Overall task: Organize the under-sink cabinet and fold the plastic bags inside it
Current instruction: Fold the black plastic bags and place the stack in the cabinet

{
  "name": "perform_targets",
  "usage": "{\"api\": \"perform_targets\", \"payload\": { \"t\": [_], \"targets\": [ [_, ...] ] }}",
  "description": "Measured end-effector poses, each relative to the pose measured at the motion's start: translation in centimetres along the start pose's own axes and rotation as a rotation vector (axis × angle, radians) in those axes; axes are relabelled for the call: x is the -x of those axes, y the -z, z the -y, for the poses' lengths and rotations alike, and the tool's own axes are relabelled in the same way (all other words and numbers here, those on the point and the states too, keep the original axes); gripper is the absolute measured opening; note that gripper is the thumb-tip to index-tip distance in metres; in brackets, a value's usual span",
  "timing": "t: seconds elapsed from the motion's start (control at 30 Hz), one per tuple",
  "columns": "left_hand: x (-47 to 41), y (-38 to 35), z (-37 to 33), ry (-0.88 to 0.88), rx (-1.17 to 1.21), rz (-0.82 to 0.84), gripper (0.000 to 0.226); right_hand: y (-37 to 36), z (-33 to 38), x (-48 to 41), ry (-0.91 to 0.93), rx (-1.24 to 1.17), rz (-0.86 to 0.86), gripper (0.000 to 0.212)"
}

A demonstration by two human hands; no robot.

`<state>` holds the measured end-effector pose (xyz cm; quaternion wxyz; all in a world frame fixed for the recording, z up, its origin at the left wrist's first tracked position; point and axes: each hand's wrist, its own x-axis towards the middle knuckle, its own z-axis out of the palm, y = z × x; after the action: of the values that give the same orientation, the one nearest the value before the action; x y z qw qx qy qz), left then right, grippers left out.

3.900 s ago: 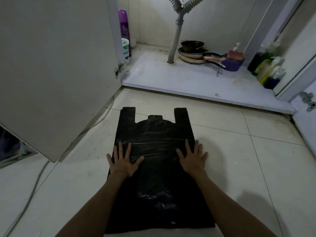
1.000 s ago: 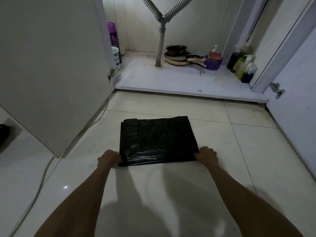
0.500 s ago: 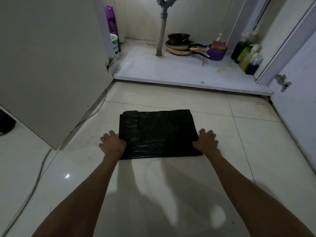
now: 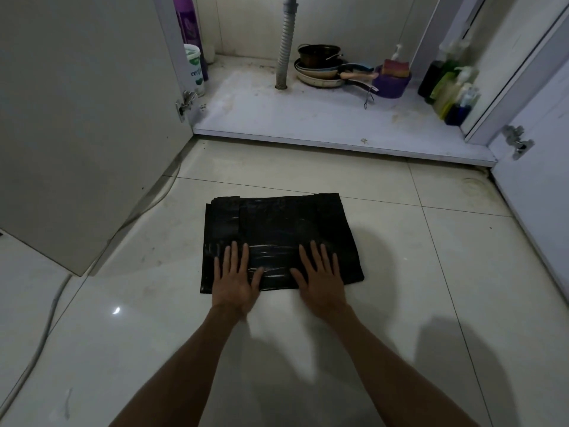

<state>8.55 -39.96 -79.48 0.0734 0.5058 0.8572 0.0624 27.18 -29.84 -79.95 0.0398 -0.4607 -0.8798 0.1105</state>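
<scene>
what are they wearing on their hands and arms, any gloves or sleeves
Nothing that shows. The left hand and right hand are bare, without gloves, and no ring shows on the fingers. Both forearms are bare down to the picture's lower edge: no sleeve, watch or bracelet is in view.

Folded bag (image 4: 281, 238) on floor before cabinet (image 4: 338, 124), both hands (image 4: 235, 277) flat on its near edge
</scene>
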Motion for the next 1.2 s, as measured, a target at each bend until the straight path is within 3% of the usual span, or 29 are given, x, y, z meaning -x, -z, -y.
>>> {"api": "perform_targets", "payload": {
  "t": [0.23, 0.3, 0.47, 0.67, 1.0, 1.2],
  "targets": [
    [-2.3, 1.0, 1.0, 0.289, 0.081, 0.009, 0.086, 1.7, -2.9, -2.9, -0.292, -0.068, -0.043, 0.093],
    [-3.7, 1.7, 1.1, 0.313, 0.070, 0.029, 0.089, 2.4, -3.2, -4.5, -0.303, -0.070, -0.025, 0.092],
    [-7.3, 2.9, 1.6, 0.170, -0.010, 0.066, 0.090, 3.8, -3.7, -8.5, -0.211, -0.076, 0.073, 0.087],
    [-11.5, 2.9, 1.4, 0.079, 0.009, 0.090, 0.098, 3.8, -4.1, -12.2, -0.150, -0.071, 0.071, 0.095],
    [-14.3, 1.5, 2.0, 0.071, -0.015, -0.020, 0.106, 2.2, -4.3, -14.4, -0.162, -0.008, -0.058, 0.096],
    [-14.6, 2.7, 1.8, 0.072, -0.024, 0.122, 0.106, 2.6, -4.4, -14.7, -0.174, -0.005, 0.037, 0.097]
  ]
}}
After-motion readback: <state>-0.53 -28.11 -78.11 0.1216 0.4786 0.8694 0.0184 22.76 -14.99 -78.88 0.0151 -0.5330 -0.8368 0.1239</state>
